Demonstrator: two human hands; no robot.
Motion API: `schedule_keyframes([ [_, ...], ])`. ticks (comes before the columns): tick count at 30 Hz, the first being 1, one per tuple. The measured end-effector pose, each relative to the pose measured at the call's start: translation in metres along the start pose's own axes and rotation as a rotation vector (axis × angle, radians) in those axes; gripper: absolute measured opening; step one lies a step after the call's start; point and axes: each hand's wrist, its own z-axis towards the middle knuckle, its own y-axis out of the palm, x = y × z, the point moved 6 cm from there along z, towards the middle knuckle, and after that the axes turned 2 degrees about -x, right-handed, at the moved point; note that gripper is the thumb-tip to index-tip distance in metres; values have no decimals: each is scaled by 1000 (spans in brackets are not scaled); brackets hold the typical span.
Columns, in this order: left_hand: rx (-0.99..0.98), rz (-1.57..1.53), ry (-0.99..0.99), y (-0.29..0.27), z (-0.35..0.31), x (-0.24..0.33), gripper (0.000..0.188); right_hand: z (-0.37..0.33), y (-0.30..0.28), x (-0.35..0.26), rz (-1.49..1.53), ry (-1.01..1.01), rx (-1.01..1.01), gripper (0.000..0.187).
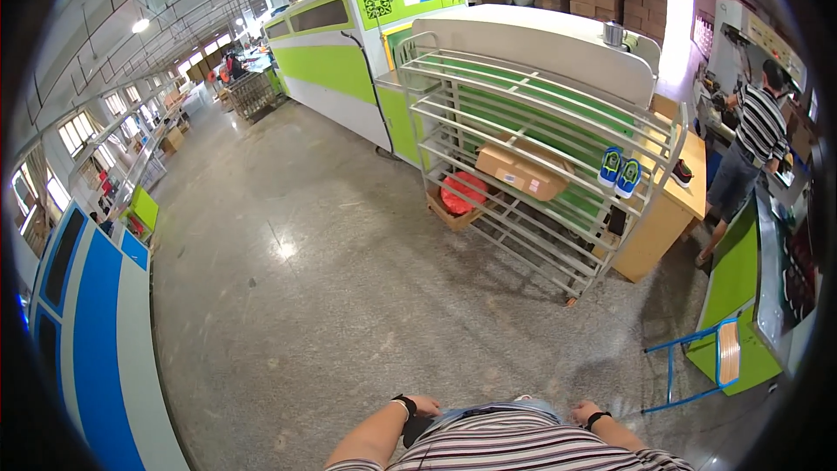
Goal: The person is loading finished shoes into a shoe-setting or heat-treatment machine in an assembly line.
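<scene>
My left hand (425, 406) hangs low beside my hip, a black band around its wrist. A dark shape (417, 430) shows just below that wrist; what it is, I cannot make out. On the other side of my striped shirt (514, 445), my right hand (586, 412) rests close to my waist, also with a black wristband. The fingers of both hands are mostly hidden or too small to read. Neither hand touches the grey metal rack (523, 144) standing ahead to the right. That rack carries a cardboard box (523, 170) and a pair of blue shoes (620, 173).
A red bundle (462, 194) sits in a carton at the rack's foot. Behind stands a long green-and-white machine (327, 61). A blue-and-white cabinet (109, 331) borders the left. At right are a blue-framed folding chair (728, 353), a wooden desk (649, 235) and a standing person (757, 135).
</scene>
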Motion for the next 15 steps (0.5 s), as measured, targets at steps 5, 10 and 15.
schedule_keyframes([
  [5, -6, 11, 7, 6, -4, 64, 46, 10, -18, 52, 202, 137, -57, 28],
  [10, 26, 35, 106, 1, 22, 97, 35, 10, -40, 65, 512, 121, -50, 26],
  [15, 32, 182, 54, -9, -5, 168, 35, -4, -44, 93, 652, 185, -1, 22],
])
